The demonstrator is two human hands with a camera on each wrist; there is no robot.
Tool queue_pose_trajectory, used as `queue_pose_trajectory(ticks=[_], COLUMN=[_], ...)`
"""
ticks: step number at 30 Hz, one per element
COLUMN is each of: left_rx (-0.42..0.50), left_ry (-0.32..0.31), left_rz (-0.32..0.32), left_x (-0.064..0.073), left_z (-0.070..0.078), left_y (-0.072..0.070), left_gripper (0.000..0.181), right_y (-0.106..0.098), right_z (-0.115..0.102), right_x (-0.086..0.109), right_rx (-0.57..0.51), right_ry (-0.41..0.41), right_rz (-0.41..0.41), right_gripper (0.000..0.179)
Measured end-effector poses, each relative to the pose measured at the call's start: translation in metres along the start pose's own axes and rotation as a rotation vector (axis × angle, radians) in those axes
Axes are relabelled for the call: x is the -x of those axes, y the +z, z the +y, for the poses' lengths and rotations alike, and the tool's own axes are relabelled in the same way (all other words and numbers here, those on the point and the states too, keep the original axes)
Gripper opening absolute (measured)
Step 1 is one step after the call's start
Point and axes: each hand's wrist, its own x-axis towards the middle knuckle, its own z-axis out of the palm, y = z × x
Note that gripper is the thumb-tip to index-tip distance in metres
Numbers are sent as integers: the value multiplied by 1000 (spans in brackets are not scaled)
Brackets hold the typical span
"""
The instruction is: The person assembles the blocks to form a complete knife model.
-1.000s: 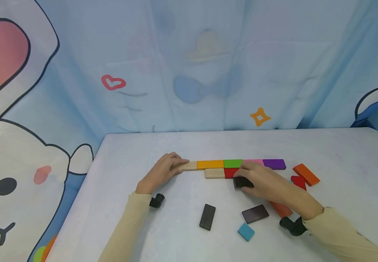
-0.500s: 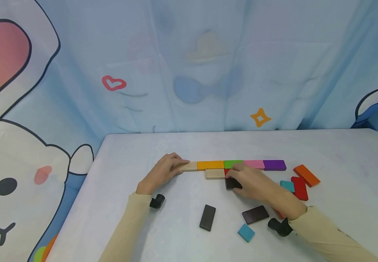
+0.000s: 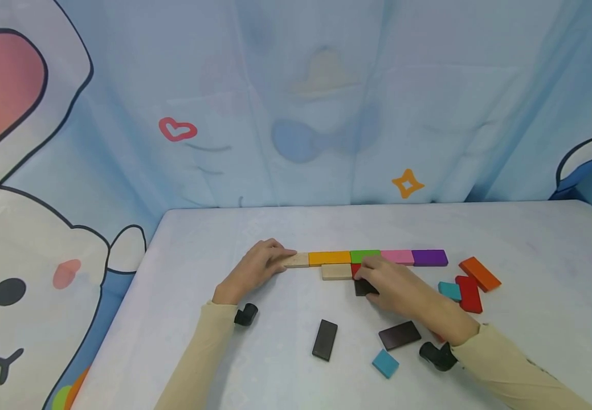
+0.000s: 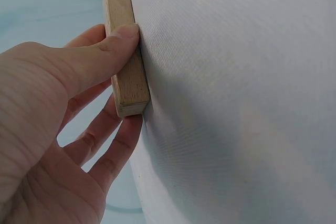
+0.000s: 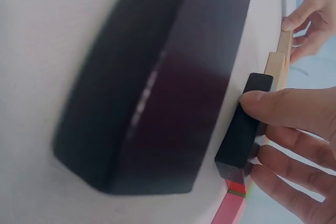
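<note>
My left hand [image 3: 254, 267] pinches a plain wooden block [image 3: 298, 260] at the left end of a row of blocks. In the left wrist view its thumb lies on the block's upper face, with fingers behind and below. Rightward the row continues with yellow-orange [image 3: 329, 258], green [image 3: 364, 256], pink [image 3: 397, 257] and purple blocks [image 3: 430, 258]. Against the row's near side lie another plain wooden block [image 3: 336, 272] and a red block [image 3: 355, 269], mostly hidden. My right hand [image 3: 400, 287] grips a black block [image 5: 243, 124] between thumb and fingers, right beside the red one.
Nearer me lie two dark blocks [image 3: 325, 340] [image 3: 400, 335] and a small blue block [image 3: 386, 363]. Right of the row are an orange block [image 3: 480, 274], a red block [image 3: 470, 295] and a blue block [image 3: 449, 291]. A reddish block shows partly under my right forearm.
Over the second, my right hand has slid left with the black block along the row's near side, then nearly stopped. My left hand has stayed in place.
</note>
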Motion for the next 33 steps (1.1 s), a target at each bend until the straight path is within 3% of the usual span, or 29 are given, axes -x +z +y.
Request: queue_pose_trajectory(ticks=[19,33], left_rx=[1,0], left_ry=[-14,-17], left_rz=[6,-2], left_x=[1,0], left_z=[-1,0], left_y=[2,0], left_gripper=[41,41], right_y=[-3,-30], right_z=[-2,7], right_x=[1,28], right_rx=[0,-19], right_ry=[-33,19], right_rz=[18,76], right_gripper=[35,38])
